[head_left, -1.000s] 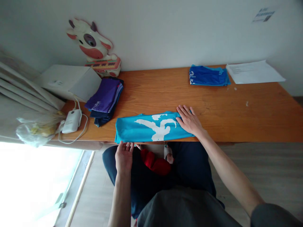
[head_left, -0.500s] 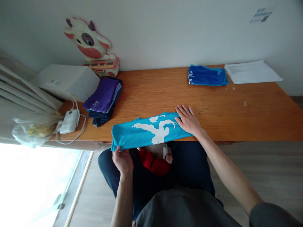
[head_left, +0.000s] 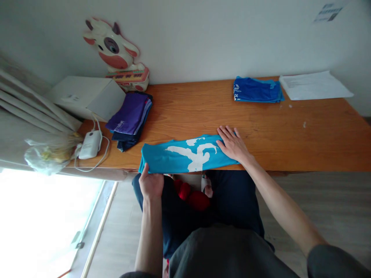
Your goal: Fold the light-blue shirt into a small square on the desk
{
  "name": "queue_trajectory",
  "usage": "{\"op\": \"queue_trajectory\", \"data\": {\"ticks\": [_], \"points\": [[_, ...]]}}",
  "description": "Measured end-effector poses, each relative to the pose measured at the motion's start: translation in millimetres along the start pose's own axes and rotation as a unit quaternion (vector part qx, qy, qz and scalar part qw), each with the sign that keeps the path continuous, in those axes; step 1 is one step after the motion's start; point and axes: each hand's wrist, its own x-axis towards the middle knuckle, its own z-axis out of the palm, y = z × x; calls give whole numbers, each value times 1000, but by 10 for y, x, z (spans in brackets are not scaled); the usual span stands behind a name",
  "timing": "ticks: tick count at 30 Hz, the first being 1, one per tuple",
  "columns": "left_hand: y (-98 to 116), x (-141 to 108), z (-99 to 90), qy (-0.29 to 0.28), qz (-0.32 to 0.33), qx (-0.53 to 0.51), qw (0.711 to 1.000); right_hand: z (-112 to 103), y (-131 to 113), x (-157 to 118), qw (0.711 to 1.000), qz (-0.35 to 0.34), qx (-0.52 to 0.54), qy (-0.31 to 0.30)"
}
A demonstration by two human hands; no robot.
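At the counter's (head_left: 188, 110) front edge, the left hand (head_left: 151, 185), half curled, pinches a corner of the folded turquoise cloth (head_left: 158, 158); farther in, the right hand (head_left: 233, 146) lies spread on it, grasping nothing. Even palm pressure should keep the layers aligned.

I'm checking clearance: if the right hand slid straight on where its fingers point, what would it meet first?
Probably the wall: from the folded turquoise garment, the right hand would cross the wooden desk, passing between the cow toy keyboard and folded blue clothes. Depth is unclear, though.
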Motion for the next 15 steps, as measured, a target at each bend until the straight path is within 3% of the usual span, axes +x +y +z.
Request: {"op": "queue_trajectory", "data": {"ticks": [4, 11, 13, 15], "points": [[1, 239, -35, 18, -45, -71, 996, 13, 1, 35, 1000, 13, 11, 8], [30, 470, 71, -29, -11, -17, 999, -46, 2, 203, 996, 58, 47, 44], [65, 489, 179, -45, -4, -20, 999, -148, -133, 216, 990, 51, 117, 65], [116, 498, 317, -59, 6, -17, 998, -242, -372, 213, 961, 36, 267, 59]]}}
